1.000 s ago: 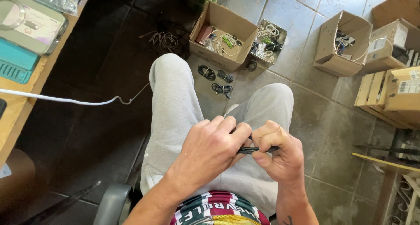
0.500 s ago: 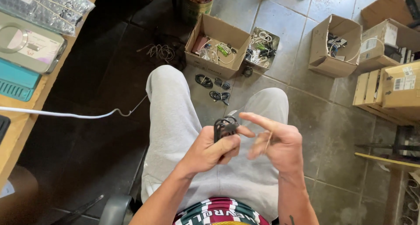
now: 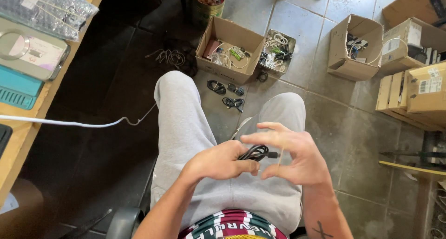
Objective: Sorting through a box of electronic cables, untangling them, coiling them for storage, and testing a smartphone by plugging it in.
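Lower centre of frame: left hand (image 3: pixel 218 162) closed on coiled black cable (image 3: pixel 254 152); right hand (image 3: pixel 290 157) fingers spread, loose at cable's plug end. Bare tiled floor (image 3: pixel 357 127) to the right. Farther: open cardboard box (image 3: pixel 230 48); bench (image 3: pixel 28 122) edge at left.

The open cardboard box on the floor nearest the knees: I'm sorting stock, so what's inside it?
The cardboard box holds a loose tangle of white cables, a green piece and a reddish flat item. Whatever lies beneath that pile, and behind the near wall, is hidden.
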